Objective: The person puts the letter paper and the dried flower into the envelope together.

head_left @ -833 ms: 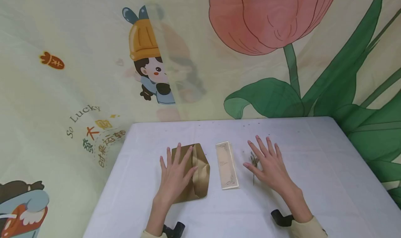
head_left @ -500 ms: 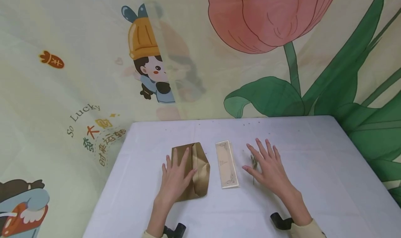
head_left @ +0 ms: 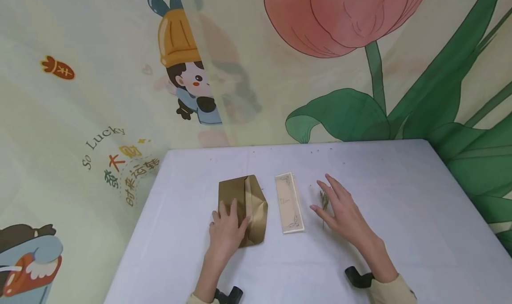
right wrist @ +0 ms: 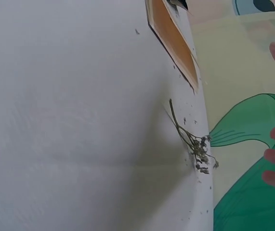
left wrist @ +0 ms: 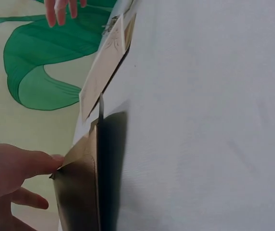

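A gold paper envelope [head_left: 256, 215] lies on the white-covered table with its folded flap to the right. My left hand [head_left: 226, 235] is over its lower left part, fingers spread. In the left wrist view the thumb tip overlaps the edge of the envelope [left wrist: 79, 192]. Right of it lies a narrow cream folded card [head_left: 290, 204] with ornamental corners. My right hand [head_left: 345, 215] hovers with its fingers extended, holding nothing. Beneath and beside it is a small dried flower sprig [right wrist: 199, 149], partly covered by the hand in the head view.
Small dark crumbs are scattered near the sprig and along the far part of the white tablecloth [head_left: 400, 184]. Behind the table hangs a printed backdrop [head_left: 248, 28] with a tulip and cartoon figures. Each wrist carries a black camera mount.
My left hand has drawn back toward me over the envelope, its fingers now lower on it. The right hand has turned slightly, its fingers closer together. The head view has tilted down a little.
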Tool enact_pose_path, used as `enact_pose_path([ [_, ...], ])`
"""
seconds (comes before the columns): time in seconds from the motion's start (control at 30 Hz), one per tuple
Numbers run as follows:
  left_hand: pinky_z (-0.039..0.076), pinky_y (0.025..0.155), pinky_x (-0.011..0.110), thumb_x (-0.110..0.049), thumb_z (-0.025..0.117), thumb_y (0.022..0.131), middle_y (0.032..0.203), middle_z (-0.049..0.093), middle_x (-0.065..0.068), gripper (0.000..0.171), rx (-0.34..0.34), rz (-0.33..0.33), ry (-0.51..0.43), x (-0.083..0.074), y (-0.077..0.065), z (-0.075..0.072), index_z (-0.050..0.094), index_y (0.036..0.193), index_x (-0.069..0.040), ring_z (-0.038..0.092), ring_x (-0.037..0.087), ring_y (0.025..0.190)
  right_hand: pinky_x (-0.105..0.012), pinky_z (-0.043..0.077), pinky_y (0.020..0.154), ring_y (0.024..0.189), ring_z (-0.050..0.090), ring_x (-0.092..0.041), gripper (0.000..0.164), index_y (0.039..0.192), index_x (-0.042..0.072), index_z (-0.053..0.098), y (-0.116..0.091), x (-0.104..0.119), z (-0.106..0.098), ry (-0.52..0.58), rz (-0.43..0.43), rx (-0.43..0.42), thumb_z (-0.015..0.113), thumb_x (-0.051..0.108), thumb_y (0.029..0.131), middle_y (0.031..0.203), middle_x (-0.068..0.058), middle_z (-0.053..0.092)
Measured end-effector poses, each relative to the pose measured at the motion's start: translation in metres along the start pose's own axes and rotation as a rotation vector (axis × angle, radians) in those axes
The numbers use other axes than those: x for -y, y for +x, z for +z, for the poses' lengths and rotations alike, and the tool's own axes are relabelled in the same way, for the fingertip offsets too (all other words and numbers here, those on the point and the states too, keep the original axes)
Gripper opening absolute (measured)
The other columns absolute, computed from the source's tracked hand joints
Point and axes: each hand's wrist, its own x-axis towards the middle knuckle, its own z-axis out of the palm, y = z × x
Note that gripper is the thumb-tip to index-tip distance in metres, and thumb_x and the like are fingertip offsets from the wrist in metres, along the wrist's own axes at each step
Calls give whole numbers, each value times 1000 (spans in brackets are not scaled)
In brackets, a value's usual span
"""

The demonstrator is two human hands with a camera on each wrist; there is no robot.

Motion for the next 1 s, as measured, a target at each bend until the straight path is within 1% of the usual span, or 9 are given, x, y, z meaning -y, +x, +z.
enact_pose_path([
  [0.1, 54, 73, 62, -41, 67, 99, 151, 38, 40, 68, -8, -17, -23, -1, -2, 2, 46, 151, -2, 51, 58, 119, -70, 36, 109, 139, 43, -53, 77, 144, -1, 53, 0, 3, 2, -10, 23, 22, 87, 24, 79, 151, -28, 48],
  [0.17, 55, 70, 59, -41, 67, 99, 151, 38, 40, 67, -10, -25, -36, -1, -3, 3, 47, 150, -1, 52, 57, 117, -70, 35, 110, 139, 42, -54, 76, 143, -2, 53, -2, 4, 3, -18, 44, 42, 87, 25, 80, 150, -28, 49],
  [0.3, 55, 68, 57, -41, 67, 99, 150, 40, 40, 66, -5, -37, -54, -2, -5, 4, 48, 148, -1, 55, 55, 115, -69, 37, 110, 142, 40, -52, 73, 142, 0, 54, -3, 7, 5, -32, 81, 83, 86, 29, 83, 152, -26, 48],
  [0.4, 55, 68, 57, -39, 67, 100, 148, 42, 39, 64, 3, -46, -73, -2, -5, 4, 49, 147, -1, 55, 54, 116, -67, 39, 110, 144, 40, -50, 71, 143, 2, 54, -4, 8, 5, -23, 98, 106, 85, 30, 85, 154, -25, 46],
  [0.6, 55, 75, 63, -38, 66, 100, 149, 44, 36, 61, 23, -71, -96, -4, -4, 5, 51, 148, -3, 52, 54, 123, -65, 38, 113, 146, 39, -47, 73, 148, 3, 50, -3, 10, 7, 7, 125, 168, 82, 31, 89, 157, -23, 44],
  [0.7, 54, 77, 65, -39, 65, 101, 150, 43, 36, 61, 34, -83, -104, -4, -4, 6, 50, 148, -4, 50, 54, 126, -64, 37, 114, 146, 39, -47, 74, 149, 2, 48, -3, 12, 10, 22, 110, 192, 81, 31, 90, 157, -23, 44],
  [0.83, 54, 77, 65, -38, 65, 101, 150, 43, 36, 60, 27, -91, -109, -3, -4, 5, 51, 148, -4, 50, 54, 127, -63, 39, 113, 145, 41, -46, 73, 149, 3, 48, -2, 16, 11, 61, 98, 224, 81, 30, 90, 158, -22, 43],
  [1.0, 55, 73, 63, -37, 66, 100, 150, 43, 36, 59, 13, -82, -104, -2, -3, 5, 52, 147, -3, 51, 54, 125, -58, 43, 111, 146, 43, -42, 68, 150, 6, 49, 1, 25, 15, 134, 147, 308, 78, 30, 93, 161, -20, 41],
])
